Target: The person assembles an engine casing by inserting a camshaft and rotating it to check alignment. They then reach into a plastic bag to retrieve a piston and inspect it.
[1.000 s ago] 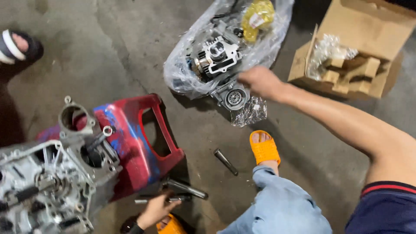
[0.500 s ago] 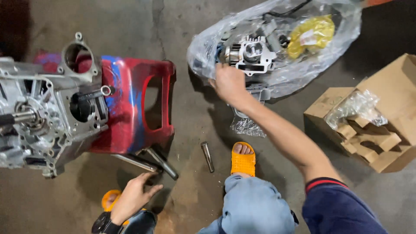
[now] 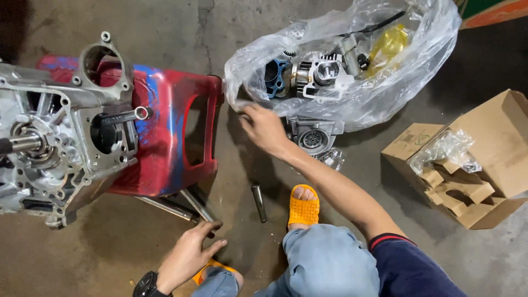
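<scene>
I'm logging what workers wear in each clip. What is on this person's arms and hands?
Both hands are bare, with no gloves. The left hand has a black wristwatch on its wrist. The right hand has a bare forearm, up to a short dark navy sleeve with a thin red edge on the upper arm.

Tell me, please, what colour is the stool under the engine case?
The stool is red with blue streaks, seen in the head view.

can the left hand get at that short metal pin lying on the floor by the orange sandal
Probably yes. The left hand rests open on the floor beside the metal rods, and the short metal pin lies uncovered just to its right, beside the orange sandal, with bare concrete between them.
</scene>
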